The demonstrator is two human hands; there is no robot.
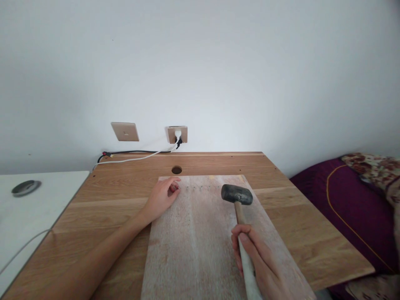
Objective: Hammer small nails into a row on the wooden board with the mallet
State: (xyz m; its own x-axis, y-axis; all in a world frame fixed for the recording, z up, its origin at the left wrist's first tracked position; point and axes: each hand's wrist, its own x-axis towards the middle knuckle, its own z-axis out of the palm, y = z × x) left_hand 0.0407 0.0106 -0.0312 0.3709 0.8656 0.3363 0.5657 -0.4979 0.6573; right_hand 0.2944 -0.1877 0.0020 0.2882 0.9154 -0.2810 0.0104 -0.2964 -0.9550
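A pale wooden board [193, 241] lies on the wooden desk [118, 196]. My right hand [262, 262] is wrapped round the light handle of a mallet with a black head [236, 194], which hovers over the board's far right part. My left hand [162, 196] rests at the board's far left corner, fingers curled in a pinch beside a faint row of small nails [200, 188] along the far edge. What the pinch holds is too small to make out.
A round cable hole [176, 170] sits in the desk behind the board. White and black cables [134, 157] run to a wall socket [177, 134]. A white table [31, 208] stands at left, a purple bed cover [343, 208] at right.
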